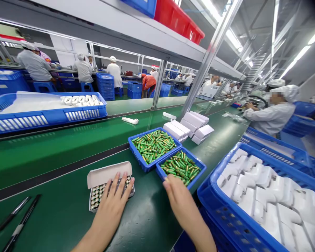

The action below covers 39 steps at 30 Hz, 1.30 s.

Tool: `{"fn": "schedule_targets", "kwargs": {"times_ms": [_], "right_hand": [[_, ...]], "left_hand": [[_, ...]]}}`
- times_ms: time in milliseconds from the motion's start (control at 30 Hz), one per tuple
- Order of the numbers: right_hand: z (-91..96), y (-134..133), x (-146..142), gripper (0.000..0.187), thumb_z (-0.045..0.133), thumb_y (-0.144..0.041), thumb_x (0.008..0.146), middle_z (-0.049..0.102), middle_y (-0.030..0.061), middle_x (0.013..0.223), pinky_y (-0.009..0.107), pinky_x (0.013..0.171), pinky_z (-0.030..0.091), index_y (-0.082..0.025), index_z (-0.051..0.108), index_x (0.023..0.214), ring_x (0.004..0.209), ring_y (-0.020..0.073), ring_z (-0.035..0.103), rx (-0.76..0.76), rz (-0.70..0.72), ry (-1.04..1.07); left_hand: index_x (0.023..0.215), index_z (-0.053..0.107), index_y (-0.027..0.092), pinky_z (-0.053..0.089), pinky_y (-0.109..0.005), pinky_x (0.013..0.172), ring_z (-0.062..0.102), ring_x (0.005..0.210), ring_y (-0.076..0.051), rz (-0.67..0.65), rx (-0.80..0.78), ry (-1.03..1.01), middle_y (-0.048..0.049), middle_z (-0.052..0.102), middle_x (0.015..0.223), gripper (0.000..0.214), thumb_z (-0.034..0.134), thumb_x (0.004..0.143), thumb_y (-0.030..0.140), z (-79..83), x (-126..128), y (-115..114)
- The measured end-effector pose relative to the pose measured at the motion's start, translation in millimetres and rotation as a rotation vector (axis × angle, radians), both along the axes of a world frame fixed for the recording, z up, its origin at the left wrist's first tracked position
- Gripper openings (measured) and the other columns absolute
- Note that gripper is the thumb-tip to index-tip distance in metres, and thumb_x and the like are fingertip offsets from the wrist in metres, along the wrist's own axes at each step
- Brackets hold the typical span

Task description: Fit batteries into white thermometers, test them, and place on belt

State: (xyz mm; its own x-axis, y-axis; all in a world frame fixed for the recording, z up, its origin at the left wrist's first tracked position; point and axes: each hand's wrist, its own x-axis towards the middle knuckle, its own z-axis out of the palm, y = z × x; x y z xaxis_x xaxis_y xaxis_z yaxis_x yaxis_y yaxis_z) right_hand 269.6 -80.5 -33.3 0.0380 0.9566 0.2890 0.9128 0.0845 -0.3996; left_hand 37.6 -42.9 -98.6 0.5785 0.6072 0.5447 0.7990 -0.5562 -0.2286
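Note:
My left hand (112,196) lies with its fingers spread over an open white carton (91,202). Batteries (96,196) stand upright in rows inside it, their metal ends up; my fingers hide part of them. The carton's lid flap (109,174) is raised at the back. My right hand (178,196) is at the near-left edge of a small blue bin (199,174) of loose green batteries (183,164). Its fingers are drawn together, and whatever they hold, if anything, is hidden. Beyond that stands a second blue bin (144,167), also full of green batteries (154,143).
Two pens (18,224) lie at the left. White boxes (196,122) are stacked behind the bins. White plastic parts (267,196) fill a large blue crate (212,189) at the right. A white handheld part (130,120) lies on the green belt (68,140). A co-worker (275,108) sits farther right.

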Motion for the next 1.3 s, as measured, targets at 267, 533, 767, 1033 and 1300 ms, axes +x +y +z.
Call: {"fn": "schedule_targets", "kwargs": {"times_ms": [267,533,767,1033,1300], "right_hand": [[-15.6,20.1,-42.5,0.021,0.048,-0.003,0.085,0.062,0.0088,0.092,0.037,0.073,0.05,-0.017,0.059,0.096,0.085,0.0252,0.06,-0.127,0.079,-0.245],[35.5,100.4,-20.8,0.033,0.051,-0.014,0.089,0.057,0.0165,0.107,0.043,0.08,0.045,-0.013,0.054,0.121,0.097,0.0306,0.053,-0.018,-0.059,-0.371],[24.5,134.3,-11.3,0.02,0.055,-0.007,0.083,0.059,0.0096,0.102,0.033,0.071,0.045,-0.021,0.062,0.096,0.085,0.0237,0.058,-0.049,0.112,-0.33],[24.8,149.6,7.0,0.021,0.047,-0.001,0.081,0.062,0.0048,0.088,0.027,0.076,0.048,-0.019,0.06,0.082,0.084,0.0181,0.062,-0.118,0.276,0.055],[19.8,146.1,8.7,0.022,0.04,-0.013,0.088,0.064,0.008,0.087,0.031,0.071,0.05,-0.021,0.059,0.097,0.081,0.0217,0.063,0.022,0.158,0.313]], "left_hand": [[0.138,0.043,0.02,0.023,-0.051,0.111,0.029,0.138,-0.033,-0.125,-0.02,-0.188,-0.0123,0.045,0.142,0.052,0.052,0.087,0.017,32.7,1.5,-2.0],[0.117,0.057,0.023,0.037,-0.048,0.104,0.034,0.135,-0.027,0.005,-0.304,-0.603,-0.0089,0.051,0.134,0.03,0.039,0.095,0.033,97.4,-30.9,78.1],[0.114,0.06,0.013,0.041,-0.04,0.102,0.052,0.119,-0.026,0.149,-0.568,-0.373,-0.0142,0.058,0.123,0.03,0.043,0.091,0.022,73.6,-19.1,211.9],[0.131,0.047,0.016,0.033,-0.055,0.105,0.037,0.132,-0.031,0.206,-0.586,-0.177,-0.013,0.039,0.144,0.044,0.056,0.089,0.027,41.7,19.2,320.5],[0.129,0.049,0.018,0.036,-0.056,0.102,0.045,0.124,-0.03,0.29,-0.629,-0.141,-0.0115,0.044,0.138,0.042,0.056,0.089,0.031,33.9,9.0,385.6]]}}
